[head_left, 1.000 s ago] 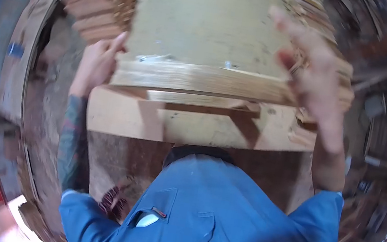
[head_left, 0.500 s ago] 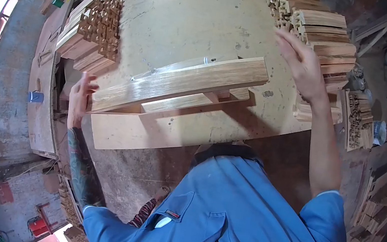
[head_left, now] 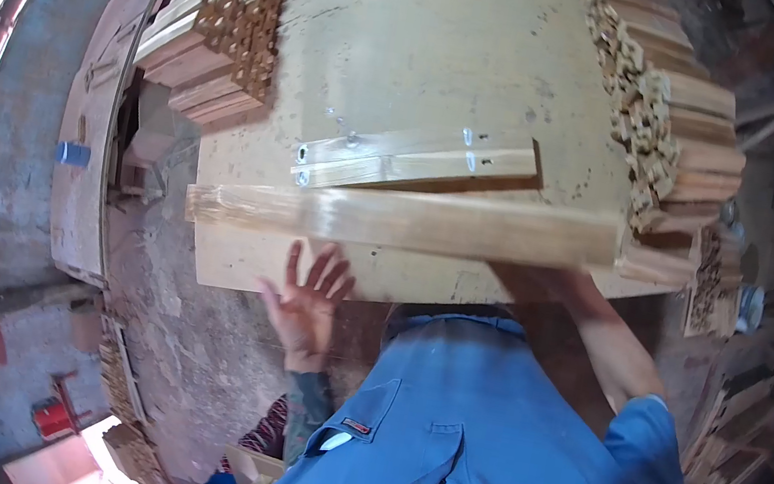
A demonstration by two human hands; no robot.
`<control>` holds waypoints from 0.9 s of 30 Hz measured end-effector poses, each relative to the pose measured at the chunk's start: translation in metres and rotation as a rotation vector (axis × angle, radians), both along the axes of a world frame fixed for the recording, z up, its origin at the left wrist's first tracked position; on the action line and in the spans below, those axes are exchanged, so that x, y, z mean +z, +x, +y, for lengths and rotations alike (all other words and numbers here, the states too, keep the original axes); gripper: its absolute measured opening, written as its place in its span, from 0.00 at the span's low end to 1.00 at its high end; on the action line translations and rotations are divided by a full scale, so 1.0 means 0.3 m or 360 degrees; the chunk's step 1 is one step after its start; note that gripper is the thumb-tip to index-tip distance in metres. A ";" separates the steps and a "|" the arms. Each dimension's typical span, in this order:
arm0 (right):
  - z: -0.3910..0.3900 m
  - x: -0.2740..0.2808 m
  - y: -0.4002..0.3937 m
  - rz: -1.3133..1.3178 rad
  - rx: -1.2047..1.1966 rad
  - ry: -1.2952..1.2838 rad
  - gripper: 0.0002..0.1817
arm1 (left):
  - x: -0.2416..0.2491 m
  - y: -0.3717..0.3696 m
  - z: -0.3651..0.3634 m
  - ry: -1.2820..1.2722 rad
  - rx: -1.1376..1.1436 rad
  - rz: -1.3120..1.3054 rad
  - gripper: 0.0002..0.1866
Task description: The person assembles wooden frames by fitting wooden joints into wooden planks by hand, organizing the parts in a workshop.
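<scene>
A long wooden board (head_left: 460,226) spans the near side of the work table, blurred by motion, its left end reaching past the table edge. My right hand (head_left: 558,281) is at its underside toward the right, holding it, with most fingers hidden behind the wood. Below the board's left half, my left hand (head_left: 308,306) is open, palm showing and fingers spread, touching nothing I can see. Just behind the board lies a shorter wooden strip (head_left: 419,168) with a hole and metal-looking spots near its ends. Alongside that strip is a clear, shiny strip (head_left: 393,142).
Stacked wooden pieces with cut ends (head_left: 237,36) stand at the table's left. Another long stack (head_left: 697,139) lines the right side. The pale table top (head_left: 420,34) lies between them. A side bench (head_left: 81,194) with a blue mug (head_left: 73,154) is at far left.
The board has turned more level and shifted nearer and to the right, uncovering the shorter strip. My right hand came down from beyond its right end to its underside; my left hand moved right, off its left end.
</scene>
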State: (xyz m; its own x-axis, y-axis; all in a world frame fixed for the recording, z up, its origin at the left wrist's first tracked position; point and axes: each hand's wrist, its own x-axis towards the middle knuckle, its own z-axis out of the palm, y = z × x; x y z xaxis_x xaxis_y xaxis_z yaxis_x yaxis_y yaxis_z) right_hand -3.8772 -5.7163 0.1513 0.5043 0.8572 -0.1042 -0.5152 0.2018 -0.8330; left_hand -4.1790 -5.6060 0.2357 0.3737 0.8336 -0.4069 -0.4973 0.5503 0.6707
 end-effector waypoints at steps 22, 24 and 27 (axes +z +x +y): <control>0.470 0.445 0.293 -0.3056 0.0118 0.0366 0.14 | 0.181 0.213 0.325 -0.0135 0.0292 -0.0052 0.30; 0.514 0.306 0.344 -0.3010 0.0027 0.0296 0.15 | 0.087 0.338 0.373 -0.0188 -0.0141 -0.0206 0.31; 0.588 0.140 0.405 -0.3089 -0.0129 0.0121 0.17 | 0.051 0.564 0.383 -0.0508 -0.0257 -0.0081 0.25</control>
State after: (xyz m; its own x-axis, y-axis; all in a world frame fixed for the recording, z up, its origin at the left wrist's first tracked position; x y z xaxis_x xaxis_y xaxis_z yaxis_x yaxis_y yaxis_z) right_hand -3.7557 -5.5399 0.1932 -0.0980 0.8048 0.5855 0.9601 0.2313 -0.1573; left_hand -4.0098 -5.4912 0.2510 0.5167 0.5959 -0.6147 -0.4154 0.8023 0.4286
